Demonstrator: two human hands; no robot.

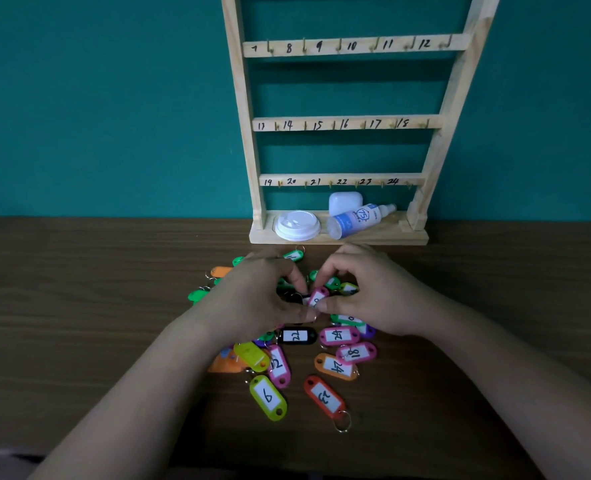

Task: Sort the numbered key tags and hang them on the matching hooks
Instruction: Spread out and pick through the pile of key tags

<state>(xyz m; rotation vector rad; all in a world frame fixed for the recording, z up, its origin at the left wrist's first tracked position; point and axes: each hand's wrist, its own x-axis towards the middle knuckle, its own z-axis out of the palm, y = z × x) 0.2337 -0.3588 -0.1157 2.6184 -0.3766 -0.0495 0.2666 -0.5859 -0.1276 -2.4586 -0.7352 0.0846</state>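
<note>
Left hand [256, 296], right hand [367, 292] pinching pink tag [317, 297], white handwritten label

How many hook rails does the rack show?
3: top rail, 7 to 12; middle rail, 13 to 18; bottom rail, 19 to 24. Higher ones may be cropped.

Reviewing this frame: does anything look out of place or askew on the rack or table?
Yes. A spray bottle lies on its side on the rack's base, beside a white cup lid and a white case. None of them belong with the key tags.
</note>
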